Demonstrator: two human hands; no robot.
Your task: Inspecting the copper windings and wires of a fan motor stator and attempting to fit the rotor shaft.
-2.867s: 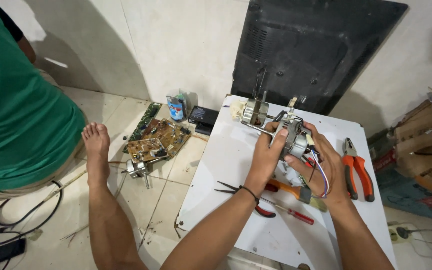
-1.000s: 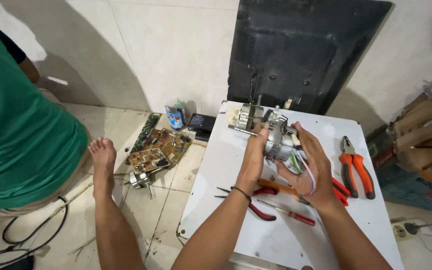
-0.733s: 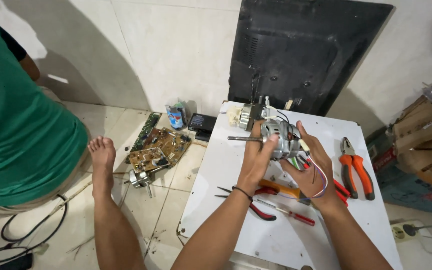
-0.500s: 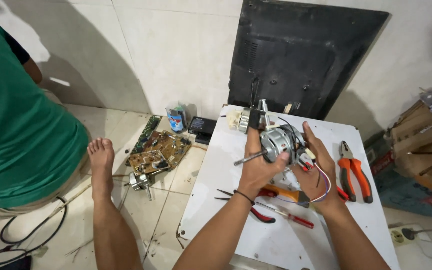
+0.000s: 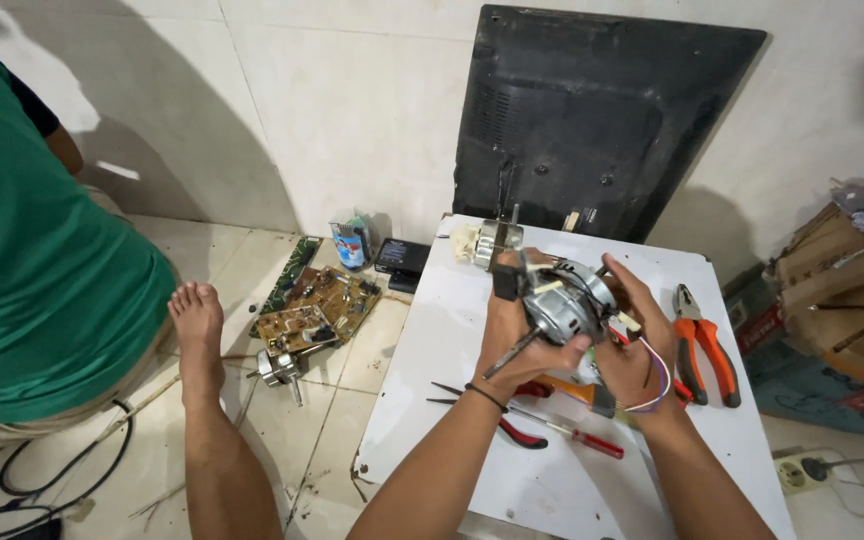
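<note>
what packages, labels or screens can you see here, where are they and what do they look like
Flat-screen set: leans against the wall behind the white table, back facing out, black, rectangular.
Small can: on the floor by the wall, blue and green label.
Cardboard boxes: stacked at right, brown.

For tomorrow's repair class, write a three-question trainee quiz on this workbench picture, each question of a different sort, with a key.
1. True or false: both hands hold the small electric motor above the white board.
2. Which tool lies right of the right hand?
A. orange-handled pliers
B. hammer
C. saw
3. Fill in: the brown circuit boards lie on the tiled ____.

Key:
1. True; the left hand grips it too.
2. A
3. floor
</note>
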